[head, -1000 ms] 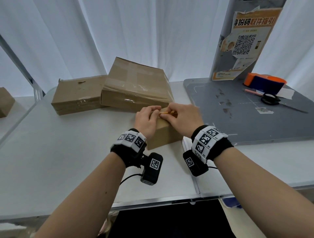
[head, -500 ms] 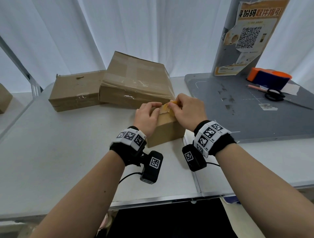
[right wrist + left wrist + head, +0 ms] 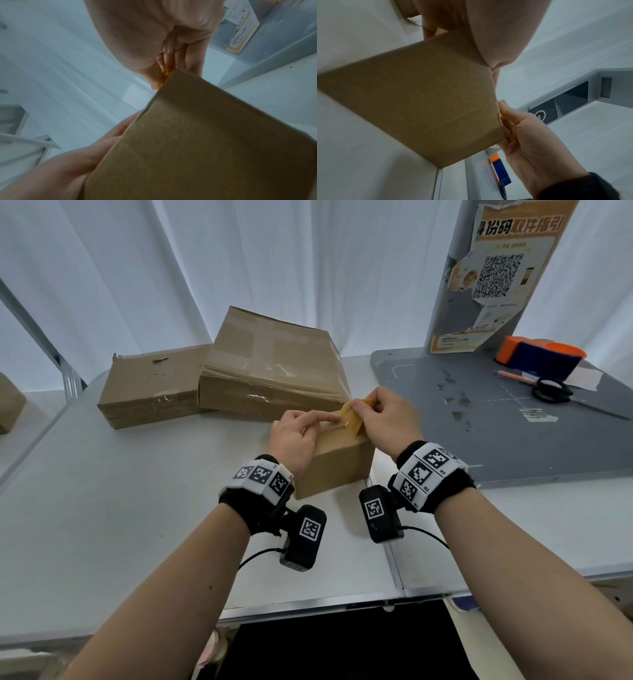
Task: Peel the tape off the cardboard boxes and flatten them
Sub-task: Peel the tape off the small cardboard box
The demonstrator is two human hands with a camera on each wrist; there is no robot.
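I see a small brown box (image 3: pixel 337 463) at frame centre, yellowish tape (image 3: pixel 352 416) lifting off its top; two larger taped boxes (image 3: pixel 270 371) (image 3: pixel 150 385) lie upper left.

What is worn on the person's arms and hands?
Both forearms are bare, no sleeves or gloves. Each wrist has a black band with white blocks of black square markers. Under each hangs a black camera bearing a marker, with a thin black cable.

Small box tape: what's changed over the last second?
The right hand has peeled the yellowish tape further up off the small box, pinching a longer loose strip. The left hand still presses the box top; the two larger boxes have not moved.
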